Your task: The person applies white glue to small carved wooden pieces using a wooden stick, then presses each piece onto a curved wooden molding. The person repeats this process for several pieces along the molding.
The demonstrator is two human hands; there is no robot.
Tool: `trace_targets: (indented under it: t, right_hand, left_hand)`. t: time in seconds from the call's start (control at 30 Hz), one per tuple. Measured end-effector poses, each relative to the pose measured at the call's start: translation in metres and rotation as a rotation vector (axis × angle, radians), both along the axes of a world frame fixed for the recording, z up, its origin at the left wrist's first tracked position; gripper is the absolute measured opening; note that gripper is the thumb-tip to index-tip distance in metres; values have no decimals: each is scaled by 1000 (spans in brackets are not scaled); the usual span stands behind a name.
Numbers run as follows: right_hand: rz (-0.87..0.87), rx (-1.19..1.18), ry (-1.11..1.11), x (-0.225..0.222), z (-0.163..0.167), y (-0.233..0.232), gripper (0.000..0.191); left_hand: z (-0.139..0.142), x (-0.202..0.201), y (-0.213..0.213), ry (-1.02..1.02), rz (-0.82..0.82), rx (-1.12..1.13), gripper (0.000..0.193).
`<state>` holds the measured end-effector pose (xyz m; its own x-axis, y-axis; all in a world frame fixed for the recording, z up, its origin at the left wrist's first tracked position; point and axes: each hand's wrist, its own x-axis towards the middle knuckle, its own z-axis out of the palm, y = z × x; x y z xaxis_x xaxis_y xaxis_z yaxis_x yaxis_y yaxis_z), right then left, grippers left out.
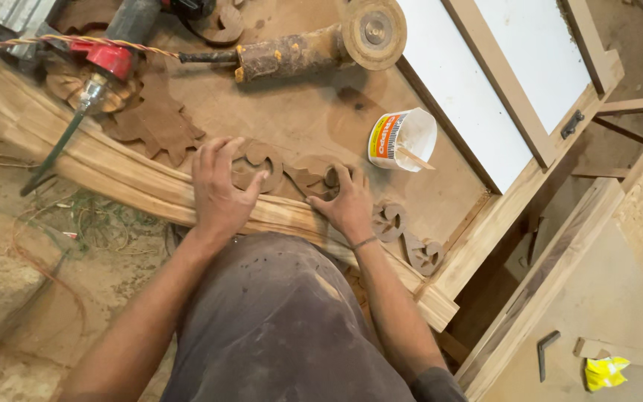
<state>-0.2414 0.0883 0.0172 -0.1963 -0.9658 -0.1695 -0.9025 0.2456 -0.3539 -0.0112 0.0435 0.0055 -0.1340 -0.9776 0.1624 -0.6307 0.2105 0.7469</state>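
Observation:
A long brown carved scrollwork piece (292, 175) lies on a wooden workbench (299, 112), along a pale moulded wooden rail (113, 167) at the bench's near edge. My left hand (217, 190) lies flat with spread fingers on the carving's left part and on the rail. My right hand (344, 202) presses its fingertips on the carving's middle. The carving's far end (411, 242) continues to the right past my right hand.
A white glue tub with a stick (403, 139) stands right of my hands. An angle grinder (314, 45) and a red power tool (109, 56) lie at the back. More cut-out shapes (154, 119) lie nearby. A white-panelled frame (507, 82) leans at the right.

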Motion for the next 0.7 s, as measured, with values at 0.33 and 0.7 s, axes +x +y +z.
trace_targets:
  t: [0.33,0.7]
  right_hand:
    - [-42,-166,-216,-22,32,9,68]
    - [22,-249,-495,24,73,15,62]
  left_hand:
    - [20,-19,13,254,-170,128,54]
    - [25,-41,15,1007,80,759,42]
